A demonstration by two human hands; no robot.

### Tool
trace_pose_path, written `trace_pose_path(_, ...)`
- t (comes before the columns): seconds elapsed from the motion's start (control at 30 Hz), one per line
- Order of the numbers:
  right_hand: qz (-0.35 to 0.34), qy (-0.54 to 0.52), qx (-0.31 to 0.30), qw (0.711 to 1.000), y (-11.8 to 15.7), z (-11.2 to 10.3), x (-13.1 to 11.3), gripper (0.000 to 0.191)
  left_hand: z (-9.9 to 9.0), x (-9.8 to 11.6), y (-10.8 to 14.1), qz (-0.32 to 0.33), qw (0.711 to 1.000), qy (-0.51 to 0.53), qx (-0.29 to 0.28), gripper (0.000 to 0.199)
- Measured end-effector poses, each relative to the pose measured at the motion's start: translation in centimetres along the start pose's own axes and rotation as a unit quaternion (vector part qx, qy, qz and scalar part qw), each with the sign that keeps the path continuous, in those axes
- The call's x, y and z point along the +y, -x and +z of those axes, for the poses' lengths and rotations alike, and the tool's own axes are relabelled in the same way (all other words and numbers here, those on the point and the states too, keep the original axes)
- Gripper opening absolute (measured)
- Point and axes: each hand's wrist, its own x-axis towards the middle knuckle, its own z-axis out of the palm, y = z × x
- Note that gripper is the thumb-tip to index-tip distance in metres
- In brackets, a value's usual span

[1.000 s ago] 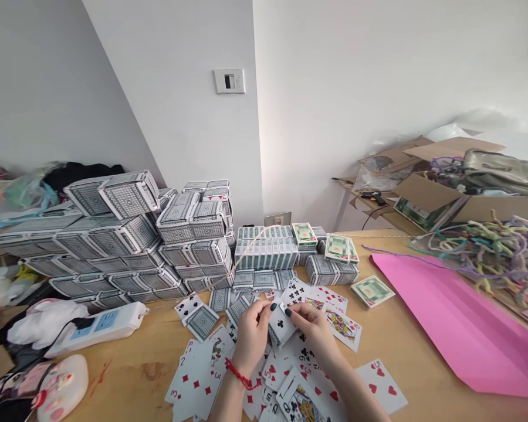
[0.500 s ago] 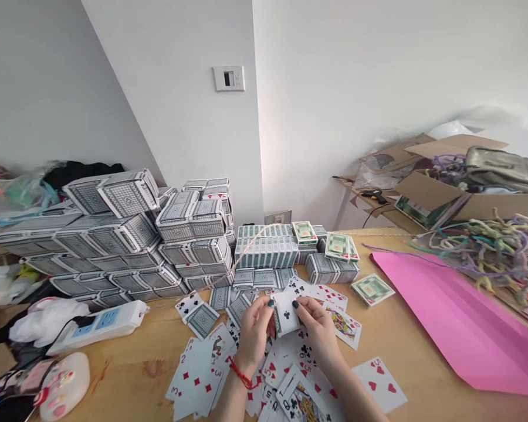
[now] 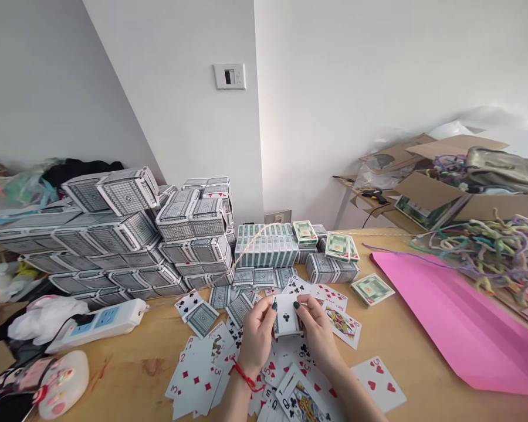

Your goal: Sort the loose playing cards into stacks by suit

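While the left hand (image 3: 256, 334) and right hand (image 3: 319, 334) pinch its opposite sides between thumbs and fingers, an ace of clubs (image 3: 287, 317) (the corner "A" is legible) sits above scattered playing cards (image 3: 196, 375). Around it lie a queen marked "Q" (image 3: 308, 404) and a five of hearts (image 3: 381, 384); farther out, a green card box (image 3: 372, 290) carries print too small to read, and grey-backed card blocks (image 3: 129, 193) stand stacked leftward.

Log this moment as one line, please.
left hand: on ace of clubs, left edge; right hand: on its right edge; loose cards: on table; pink sheet: right side
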Motion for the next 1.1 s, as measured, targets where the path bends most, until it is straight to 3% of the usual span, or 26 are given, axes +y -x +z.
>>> trace_pose_path(0.23, 0.048, -0.076, -0.006, 0.996, 0.1, 0.3, -0.1, 0.017, 0.4, -0.1, 0.1, 0.001, 0.999, 0.038, -0.007, 0.022)
trace_pose_path(0.6, 0.063, -0.129, 0.001, 0.990, 0.2, 0.4, -0.2, 0.007, 0.8, -0.9, 0.3, 0.027, 0.997, 0.050, 0.058, 0.013)
trace_pose_path(0.7, 0.067, -0.153, -0.004, 0.986, 0.1, 0.4, -0.2, 0.016, 0.7, -0.9, 0.3, 0.037, 0.998, 0.037, 0.046, 0.015)
trace_pose_path(0.9, 0.104, -0.072, -0.021, 0.992, 0.0, 0.2, -0.1, 0.028, 0.6, -0.5, 0.6, 0.082, 0.996, -0.021, 0.021, 0.017)
trace_pose_path(1.1, 0.032, 0.029, -0.040, 0.998, -0.3, -0.2, -0.2, 0.031, 0.5, -0.1, 0.5, 0.074, 0.997, -0.012, -0.009, 0.016)
